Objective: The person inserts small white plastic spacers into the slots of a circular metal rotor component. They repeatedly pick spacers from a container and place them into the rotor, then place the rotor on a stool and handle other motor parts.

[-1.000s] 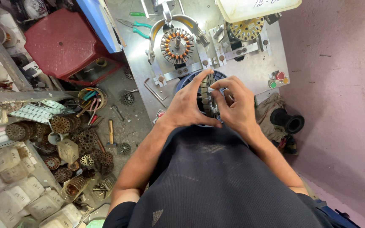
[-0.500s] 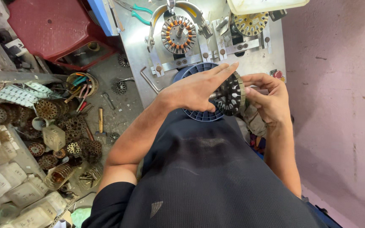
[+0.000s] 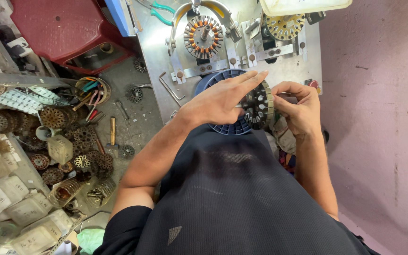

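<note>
Left pile on the floor: stator cores [image 3: 53,117], round, toothed, rusty-brown, some with copper windings, stacked loosely beside translucent plastic boxes [image 3: 29,208]. Loose stack, a nudge probably rolls them.

Red plastic stool [image 3: 60,28] far left, smooth matte top.

Metal desk [image 3: 161,47] is bare scuffed sheet, far centre. On it a wound stator [image 3: 203,36] sits in a fixture, copper coils with orange insulators; green-handled pliers [image 3: 164,9] lie just beside it at the far edge.

Left hand [image 3: 223,97] is flat, fingers extended, pressed on the face of the black stator core [image 3: 257,105], not wrapped around it. Right hand [image 3: 298,106] pinches the core's rim, fingers curled on its pale laminated edge. Core is held upright on edge, over the blue ribbed plastic disc [image 3: 227,125], near the person's lap.

Risks as I judge them:
- Only the rim pinch actually holds it; a flat palm gives no grip, so the core could slip and drop onto the disc or lap.
- Slot teeth look sharp and thin, so fingertips could get nicked.
- Laminated stack could dent if it falls on the metal desk edge.

Far right: second stator [image 3: 285,26], brass-coloured, under a cream plastic tray [image 3: 303,5].
</note>
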